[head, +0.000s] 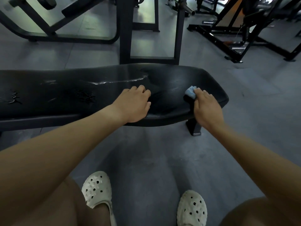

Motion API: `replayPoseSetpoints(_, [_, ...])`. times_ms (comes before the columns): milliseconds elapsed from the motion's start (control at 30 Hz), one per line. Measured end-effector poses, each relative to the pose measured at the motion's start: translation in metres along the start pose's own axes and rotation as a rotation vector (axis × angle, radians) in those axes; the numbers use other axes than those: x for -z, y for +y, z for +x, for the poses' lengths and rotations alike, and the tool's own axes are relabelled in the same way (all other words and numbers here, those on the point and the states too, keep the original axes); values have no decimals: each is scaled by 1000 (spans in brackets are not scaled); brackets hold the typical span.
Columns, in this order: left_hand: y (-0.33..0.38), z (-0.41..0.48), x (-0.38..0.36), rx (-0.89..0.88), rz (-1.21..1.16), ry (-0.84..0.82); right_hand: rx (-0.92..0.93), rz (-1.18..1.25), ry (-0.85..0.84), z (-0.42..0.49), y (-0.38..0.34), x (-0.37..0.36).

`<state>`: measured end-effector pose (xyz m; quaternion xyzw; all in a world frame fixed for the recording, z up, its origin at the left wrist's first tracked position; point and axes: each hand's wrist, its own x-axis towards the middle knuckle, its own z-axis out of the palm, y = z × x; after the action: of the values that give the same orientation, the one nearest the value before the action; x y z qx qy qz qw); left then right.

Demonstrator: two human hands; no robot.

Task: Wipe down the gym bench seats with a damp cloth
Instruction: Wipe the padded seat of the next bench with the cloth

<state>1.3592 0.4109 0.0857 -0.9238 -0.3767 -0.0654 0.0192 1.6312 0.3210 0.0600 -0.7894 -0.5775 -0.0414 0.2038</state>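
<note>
Your forearms stretch forward: left grip rests loosely curled, empty, on the desk (a brace, likely) while right grip clutches the cloth against it.

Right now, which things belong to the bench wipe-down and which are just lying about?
Job: bench seat, blue cloth in the right hand, left hand resting on the seat.
Lying about: rack frame behind, weight machine at right, white clogs.
</note>
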Motion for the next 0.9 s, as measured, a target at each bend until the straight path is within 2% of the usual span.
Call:
replayPoseSetpoints(100, [13, 6, -1, -56, -16, 40, 19, 9, -26, -7, -14, -9])
replayPoseSetpoints(233, [31, 16, -2, -104, -19, 49, 283, 28, -128, -31, -21, -11])
replayPoseSetpoints(333, [43, 23, -4, -123, -26, 50, 352, 60, -178, -31, -11, -3])
replayPoseSetpoints(467, [53, 28, -8, -133, -18, 44, 238, 71, -134, -20, 16, 4])
replayPoseSetpoints(667, [52, 30, -10, -142, -19, 56, -87, 77, -74, -2, 60, 17])
replayPoseSetpoints(900, [49, 29, -10, -161, -50, 49, -176, 120, 51, -12, 35, 4])
